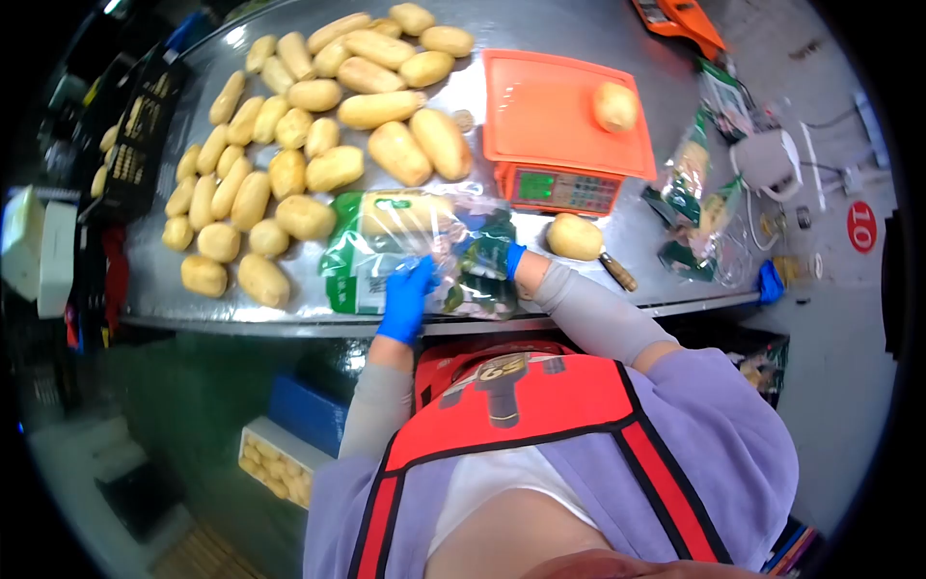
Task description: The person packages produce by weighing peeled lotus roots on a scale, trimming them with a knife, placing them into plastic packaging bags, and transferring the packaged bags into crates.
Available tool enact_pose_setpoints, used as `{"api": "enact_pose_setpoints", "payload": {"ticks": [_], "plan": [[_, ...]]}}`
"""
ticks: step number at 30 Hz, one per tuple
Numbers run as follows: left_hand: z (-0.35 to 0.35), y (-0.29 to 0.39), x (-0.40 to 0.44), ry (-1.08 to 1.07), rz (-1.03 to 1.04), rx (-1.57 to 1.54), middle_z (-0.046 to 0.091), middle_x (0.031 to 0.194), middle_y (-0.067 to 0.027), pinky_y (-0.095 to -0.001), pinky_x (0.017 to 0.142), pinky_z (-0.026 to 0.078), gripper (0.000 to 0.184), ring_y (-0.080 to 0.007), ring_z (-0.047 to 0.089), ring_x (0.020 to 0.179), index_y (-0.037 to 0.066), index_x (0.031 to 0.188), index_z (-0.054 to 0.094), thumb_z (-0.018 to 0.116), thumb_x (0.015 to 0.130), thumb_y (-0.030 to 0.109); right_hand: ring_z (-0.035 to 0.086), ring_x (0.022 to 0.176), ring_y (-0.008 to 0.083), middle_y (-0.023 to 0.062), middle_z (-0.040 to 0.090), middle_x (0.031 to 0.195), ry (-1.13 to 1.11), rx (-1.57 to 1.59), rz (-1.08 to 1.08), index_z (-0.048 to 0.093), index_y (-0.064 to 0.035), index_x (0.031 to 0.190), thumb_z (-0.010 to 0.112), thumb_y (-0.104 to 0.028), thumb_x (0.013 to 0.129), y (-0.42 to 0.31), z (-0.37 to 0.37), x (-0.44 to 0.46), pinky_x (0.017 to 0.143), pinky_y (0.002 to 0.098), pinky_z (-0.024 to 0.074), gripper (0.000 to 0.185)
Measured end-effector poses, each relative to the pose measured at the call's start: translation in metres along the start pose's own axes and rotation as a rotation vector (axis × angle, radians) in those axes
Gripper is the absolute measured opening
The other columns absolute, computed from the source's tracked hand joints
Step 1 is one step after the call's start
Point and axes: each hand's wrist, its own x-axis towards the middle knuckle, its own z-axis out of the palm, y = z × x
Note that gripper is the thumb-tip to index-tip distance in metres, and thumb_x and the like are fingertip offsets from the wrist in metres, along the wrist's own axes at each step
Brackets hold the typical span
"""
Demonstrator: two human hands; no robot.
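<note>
A clear and green plastic bag (367, 253) lies at the metal table's front edge, with a pale yellow root piece (400, 214) showing through its film. My left hand (409, 294), in a blue glove, rests on the bag's near side with its fingers bent together; what they pinch is too small to make out. At the bag's right end is my right hand (515, 261), gloved in blue, its fingers mostly hidden by the film. Right of it lie another root piece (575, 237) and a knife with a wooden handle (618, 272).
An orange scale (555, 116) with a root piece (615, 107) on it stands behind. Several root pieces (287, 174) cover the metal table's (318, 323) left part. Filled bags (690, 174) lie at right, a black crate (145, 135) at far left. Below stands a white box (275, 461).
</note>
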Motion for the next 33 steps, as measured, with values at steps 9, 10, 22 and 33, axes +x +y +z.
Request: {"api": "enact_pose_setpoints", "payload": {"ticks": [9, 10, 22, 33], "plan": [[-0.028, -0.005, -0.003, 0.087, -0.110, -0.101, 0.059, 0.082, -0.0002, -0.0229, 0.060, 0.043, 0.020, -0.0087, 0.055, 0.071, 0.007, 0.096, 0.060, 0.054, 0.088, 0.025, 0.053, 0.085, 0.0096, 0.0035, 0.060, 0.093, 1.015, -0.040, -0.100, 0.057, -0.0035, 0.114, 0.059, -0.015, 0.085, -0.097, -0.152, -0.097, 0.077, 0.0241, 0.0439, 0.031], [-0.027, -0.005, -0.003, 0.083, -0.109, -0.098, 0.059, 0.082, -0.0002, -0.0229, 0.060, 0.043, 0.020, -0.0087, 0.055, 0.071, 0.007, 0.096, 0.060, 0.054, 0.088, 0.025, 0.054, 0.091, 0.0146, 0.0074, 0.057, 0.103, 1.094, -0.248, -0.189, 0.053, -0.0046, 0.118, 0.062, -0.019, 0.082, -0.098, -0.173, -0.092, 0.079, 0.0275, 0.0446, 0.039], [-0.024, -0.013, -0.004, 0.138, -0.106, -0.222, 0.060, 0.086, -0.0022, -0.0231, 0.062, 0.045, 0.023, -0.0104, 0.056, 0.074, 0.005, 0.099, 0.059, 0.052, 0.089, 0.025, 0.055, 0.096, 0.0146, 0.0045, 0.057, 0.106, 0.900, 0.095, -0.026, 0.050, -0.0059, 0.118, 0.060, -0.032, 0.083, -0.125, -0.215, -0.045, 0.079, 0.0281, 0.0456, 0.045], [-0.030, -0.006, -0.007, 0.132, -0.070, -0.127, 0.061, 0.087, -0.0047, -0.0247, 0.063, 0.046, 0.027, -0.0115, 0.057, 0.074, 0.004, 0.095, 0.061, 0.052, 0.089, 0.028, 0.052, 0.102, 0.0170, 0.0062, 0.054, 0.115, 0.414, 0.710, 0.114, 0.046, -0.0065, 0.123, 0.050, -0.038, 0.087, -0.126, -0.093, -0.076, 0.082, 0.0300, 0.0424, 0.048]]}}
